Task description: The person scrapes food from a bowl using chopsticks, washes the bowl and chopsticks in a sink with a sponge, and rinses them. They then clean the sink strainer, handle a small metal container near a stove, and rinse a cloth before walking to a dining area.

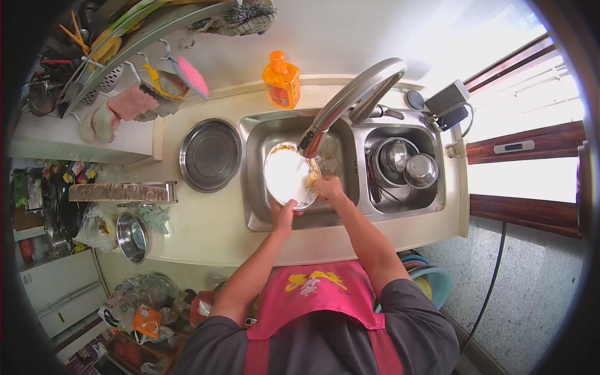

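In the larger basin of the steel sink (344, 197), my left hand (283, 214) grips the near rim of a white dish (286, 176) with a patterned edge. My right hand (329, 188) is closed on a yellowish sponge or cloth (312, 180), which touches the dish's right inner side. The silver faucet (344, 105) arches over the basin, its spout end (309, 143) hiding part of the dish's far right rim. Glare washes out the middle of the dish, so I cannot tell whether water is running.
Steel bowls (422, 169) and utensils sit in the smaller right basin. A round steel pan (210, 155) lies left of the sink, and an orange pump bottle (282, 80) stands behind it. Farther left are a cutting board (119, 192) in a rack and a steel bowl (131, 237) near the counter edge.
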Motion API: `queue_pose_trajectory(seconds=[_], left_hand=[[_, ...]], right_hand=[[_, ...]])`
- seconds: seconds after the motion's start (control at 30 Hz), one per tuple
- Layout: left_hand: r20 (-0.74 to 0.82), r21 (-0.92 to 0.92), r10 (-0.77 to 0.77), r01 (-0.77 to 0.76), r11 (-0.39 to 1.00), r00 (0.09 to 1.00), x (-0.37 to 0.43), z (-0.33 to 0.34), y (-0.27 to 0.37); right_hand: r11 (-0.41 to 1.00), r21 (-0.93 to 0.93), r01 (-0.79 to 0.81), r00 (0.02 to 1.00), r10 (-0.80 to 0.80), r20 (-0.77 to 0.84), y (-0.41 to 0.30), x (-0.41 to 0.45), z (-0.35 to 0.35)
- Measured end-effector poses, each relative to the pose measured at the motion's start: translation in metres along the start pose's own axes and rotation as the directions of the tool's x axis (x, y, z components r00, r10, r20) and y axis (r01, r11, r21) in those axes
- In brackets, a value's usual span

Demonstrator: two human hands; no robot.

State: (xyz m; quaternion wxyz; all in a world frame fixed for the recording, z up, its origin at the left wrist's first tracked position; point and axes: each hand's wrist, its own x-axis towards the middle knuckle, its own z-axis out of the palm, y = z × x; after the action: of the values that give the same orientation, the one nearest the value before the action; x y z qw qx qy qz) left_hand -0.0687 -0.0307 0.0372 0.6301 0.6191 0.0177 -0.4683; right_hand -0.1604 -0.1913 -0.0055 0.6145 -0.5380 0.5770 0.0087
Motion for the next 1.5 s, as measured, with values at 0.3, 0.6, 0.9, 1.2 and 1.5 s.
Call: queue_pose_trajectory(seconds=[0.3, 0.6, 0.9, 1.2, 1.5], left_hand=[[-0.113, -0.157, 0.088, -0.105, 0.982, 0.990, 0.018, -0.003, -0.010], [-0.099, -0.118, 0.048, -0.060, 0.991, 0.994, 0.012, 0.006, -0.005], [-0.136, -0.108, 0.105, -0.120, 0.987, 0.985, 0.005, 0.017, -0.007], [-0.103, -0.107, 0.047, -0.058, 0.993, 0.994, 0.011, 0.009, -0.010], [-0.115, -0.070, 0.061, -0.069, 0.995, 0.991, 0.015, 0.007, 0.006]], right_hand=[[0.922, 0.347, -0.172, 0.964, 0.085, 0.252, -0.007, -0.049, 0.030], [0.982, 0.163, -0.095, 0.993, 0.082, 0.080, 0.011, 0.007, 0.009], [0.991, 0.098, -0.087, 0.995, 0.082, 0.054, -0.001, 0.005, -0.001], [0.994, 0.110, -0.019, 0.999, 0.023, -0.029, -0.015, 0.006, -0.005], [0.907, 0.353, -0.229, 0.972, 0.195, 0.130, 0.001, -0.036, 0.023]])
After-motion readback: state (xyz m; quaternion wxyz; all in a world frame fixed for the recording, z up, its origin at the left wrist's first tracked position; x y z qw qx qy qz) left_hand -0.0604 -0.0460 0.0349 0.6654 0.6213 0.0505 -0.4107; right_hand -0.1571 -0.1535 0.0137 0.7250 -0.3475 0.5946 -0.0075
